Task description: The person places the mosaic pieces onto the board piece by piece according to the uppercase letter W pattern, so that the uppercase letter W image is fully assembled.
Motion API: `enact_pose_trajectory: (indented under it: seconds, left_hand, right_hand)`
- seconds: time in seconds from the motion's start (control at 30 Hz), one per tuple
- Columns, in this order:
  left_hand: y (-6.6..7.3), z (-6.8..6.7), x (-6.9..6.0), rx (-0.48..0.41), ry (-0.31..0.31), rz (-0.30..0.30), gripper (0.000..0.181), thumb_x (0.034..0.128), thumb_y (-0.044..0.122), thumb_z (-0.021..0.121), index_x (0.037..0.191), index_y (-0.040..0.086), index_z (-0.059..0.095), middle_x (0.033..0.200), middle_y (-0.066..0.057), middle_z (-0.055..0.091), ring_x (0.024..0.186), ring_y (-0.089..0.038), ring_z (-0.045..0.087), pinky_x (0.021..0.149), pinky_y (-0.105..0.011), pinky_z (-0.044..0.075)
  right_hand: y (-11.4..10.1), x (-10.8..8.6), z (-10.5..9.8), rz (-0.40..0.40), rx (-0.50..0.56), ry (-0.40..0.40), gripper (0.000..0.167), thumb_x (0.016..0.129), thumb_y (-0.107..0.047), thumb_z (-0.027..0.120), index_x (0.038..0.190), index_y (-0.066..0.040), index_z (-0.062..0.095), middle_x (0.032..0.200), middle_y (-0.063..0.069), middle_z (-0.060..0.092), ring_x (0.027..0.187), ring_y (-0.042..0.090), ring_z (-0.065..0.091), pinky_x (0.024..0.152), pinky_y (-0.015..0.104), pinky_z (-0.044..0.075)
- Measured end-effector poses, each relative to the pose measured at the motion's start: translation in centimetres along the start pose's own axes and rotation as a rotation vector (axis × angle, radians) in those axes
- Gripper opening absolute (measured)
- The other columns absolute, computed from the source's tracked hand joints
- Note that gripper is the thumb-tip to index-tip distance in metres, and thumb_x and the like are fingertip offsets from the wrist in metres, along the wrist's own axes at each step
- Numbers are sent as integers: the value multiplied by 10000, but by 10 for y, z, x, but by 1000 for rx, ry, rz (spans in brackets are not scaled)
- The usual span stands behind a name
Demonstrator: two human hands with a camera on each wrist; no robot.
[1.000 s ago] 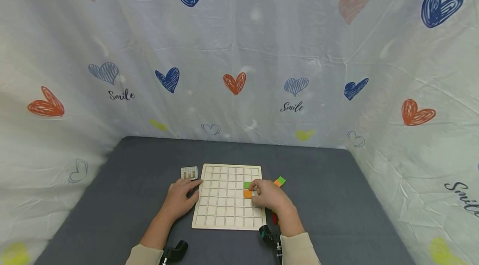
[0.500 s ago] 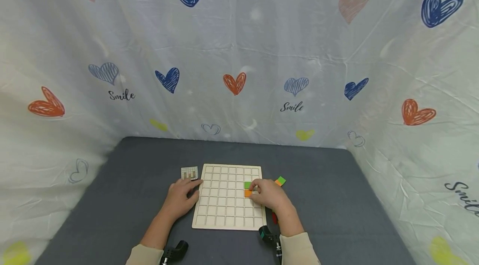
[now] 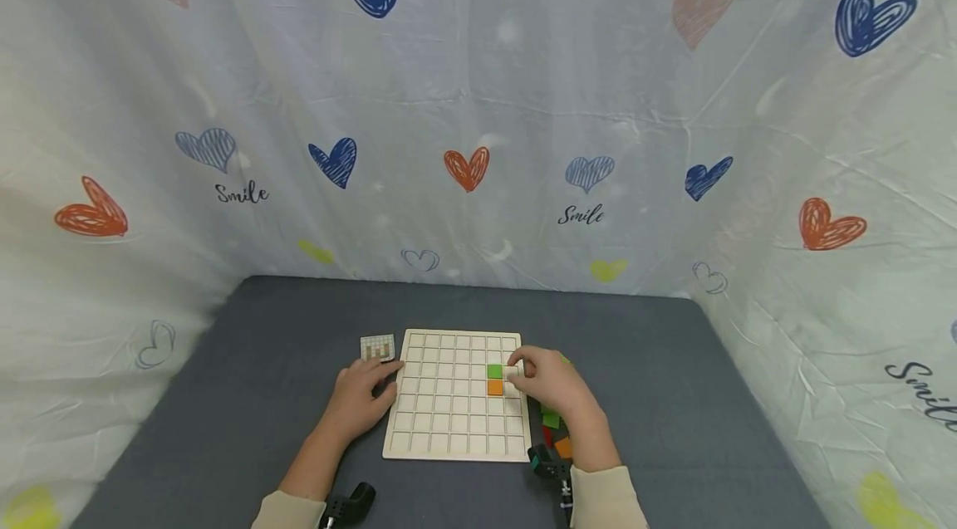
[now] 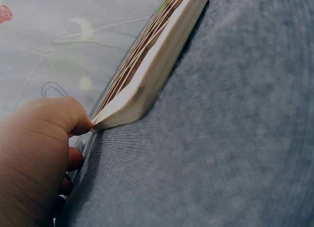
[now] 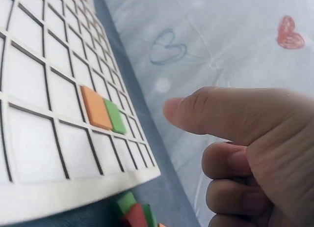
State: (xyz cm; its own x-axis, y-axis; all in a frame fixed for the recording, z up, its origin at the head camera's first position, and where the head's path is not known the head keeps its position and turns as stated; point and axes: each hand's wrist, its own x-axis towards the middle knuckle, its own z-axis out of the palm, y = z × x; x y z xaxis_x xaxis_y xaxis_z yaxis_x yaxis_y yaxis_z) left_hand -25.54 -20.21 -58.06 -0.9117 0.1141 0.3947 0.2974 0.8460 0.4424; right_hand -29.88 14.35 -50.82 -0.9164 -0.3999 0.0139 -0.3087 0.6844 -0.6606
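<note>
A pale wooden grid board (image 3: 449, 446) lies on the dark table. Two square tiles sit in neighbouring cells towards its right side, a green tile (image 3: 495, 371) behind an orange tile (image 3: 495, 387). My left hand (image 3: 359, 398) rests at the board's left edge; in the left wrist view a fingertip touches the wooden corner (image 4: 117, 116). Over the right edge is my right hand (image 3: 552, 379), apart from both tiles. The right wrist view shows its thumb (image 5: 211, 111) extended, the other fingers loosely bent, and nothing held.
Loose pieces lie right of the board, among them a green piece (image 3: 551, 419), a red piece (image 3: 548, 437) and an orange piece (image 3: 564, 448), partly behind the right arm. A small gridded card (image 3: 377, 347) lies beyond my left hand. A heart-printed curtain (image 3: 523, 97) surrounds the table.
My right hand has drawn back from the orange tile towards the right, so both tiles now show fully and more loose pieces are visible. The left hand has stayed in place.
</note>
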Motion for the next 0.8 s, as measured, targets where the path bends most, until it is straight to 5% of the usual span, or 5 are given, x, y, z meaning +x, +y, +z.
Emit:
enact_pose_trajectory:
  seconds: [0.4,0.8]
  left_hand:
    - [0,-1,0,4,4,27,346,933,139,719,1278,157,744,772,121,416,736,-121,336,723,-395,263]
    - [1,-2,0,0,-7,8,349,934,143,717,1281,162,743,781,109,437,743,-122,357,727,-396,274]
  right_hand:
    - [25,-5,-21,134,100,162,303,971,-224,729,1253,-118,706,561,-17,347,466,169,379,501,342,381]
    - [57,-8,-28,162,58,250,326,987,-193,698,1279,-50,700,583,-17,351,489,151,299,531,327,312]
